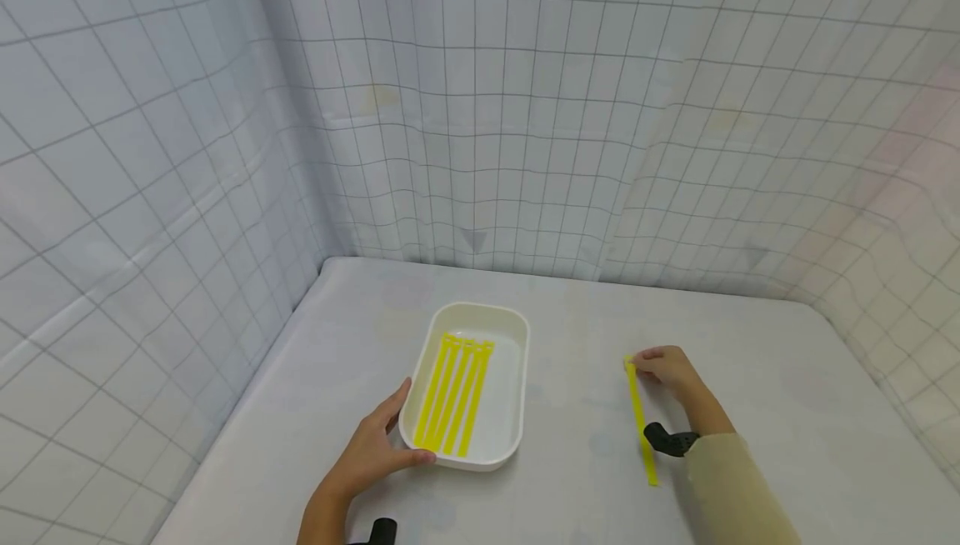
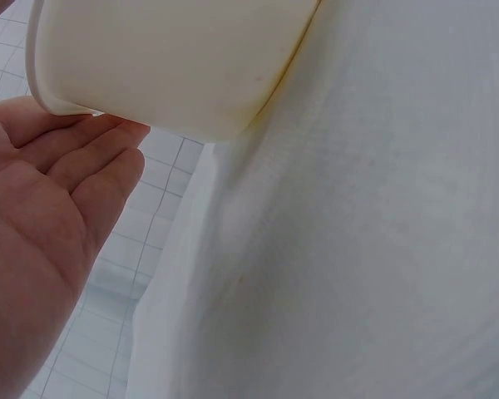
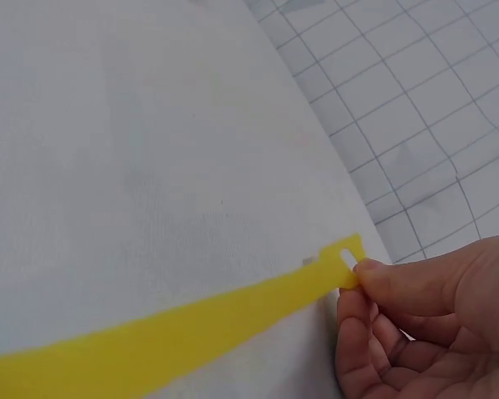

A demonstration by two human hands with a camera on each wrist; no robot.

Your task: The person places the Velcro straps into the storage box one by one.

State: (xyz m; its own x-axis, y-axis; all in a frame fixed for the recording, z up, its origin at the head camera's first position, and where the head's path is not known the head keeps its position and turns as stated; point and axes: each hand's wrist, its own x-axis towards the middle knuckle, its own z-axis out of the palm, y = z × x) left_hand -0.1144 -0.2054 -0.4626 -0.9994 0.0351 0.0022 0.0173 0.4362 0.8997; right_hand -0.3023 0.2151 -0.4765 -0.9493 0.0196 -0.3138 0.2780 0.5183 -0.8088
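Note:
A white rectangular tray point(image 1: 497, 416) with rounded corners is on the table, left of centre. Several flat yellow strips point(image 1: 477, 399) lie side by side in its left part, their wider slotted ends toward the far side. My left hand point(image 1: 371, 449) holds the tray's near left corner, thumb at the near rim and fingers along the left side; in the left wrist view the fingers touch under the rim. To the right, my right hand point(image 1: 671, 370) pinches the slotted end of another yellow strip point(image 3: 191, 328) between thumb and fingers. That strip stretches back toward me over the table.
A white cloth covers the table point(image 1: 570, 478). White curtains with a dark grid point(image 1: 480, 112) enclose it at the back and both sides. Black wrist straps point(image 1: 671, 441) show on the arms, the right one beside the strip.

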